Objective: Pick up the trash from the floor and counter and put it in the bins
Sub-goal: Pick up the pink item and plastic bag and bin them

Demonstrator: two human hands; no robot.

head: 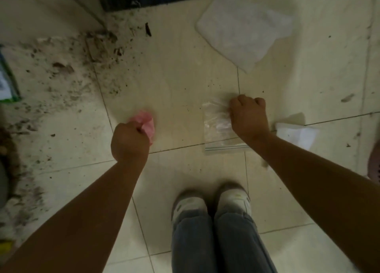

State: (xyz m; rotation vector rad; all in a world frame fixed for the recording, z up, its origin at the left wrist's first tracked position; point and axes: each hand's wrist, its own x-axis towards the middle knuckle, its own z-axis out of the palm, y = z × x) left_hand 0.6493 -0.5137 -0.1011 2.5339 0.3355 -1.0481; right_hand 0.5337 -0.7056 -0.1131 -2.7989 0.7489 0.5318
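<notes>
Left hand [129, 142]: clenched around a crumpled pink plastic wrapper [146, 123], which juts from the fist above the pale tiled floor [181, 83]. Right hand [247, 116]: fingers curled, pinching the upper edge of a clear zip-top plastic bag [219, 129]; whether the bag is raised off the tiles cannot be told. Just right of that forearm: a white folded paper scrap [296, 134], on the floor. Farther up: a large white crumpled cloth or paper sheet [244, 32]. Left side: dark scattered dirt [61, 73] and a green-and-white packet [7, 77] at the frame edge. Bottom: two light-coloured shoes [211, 203] under blue jeans.
</notes>
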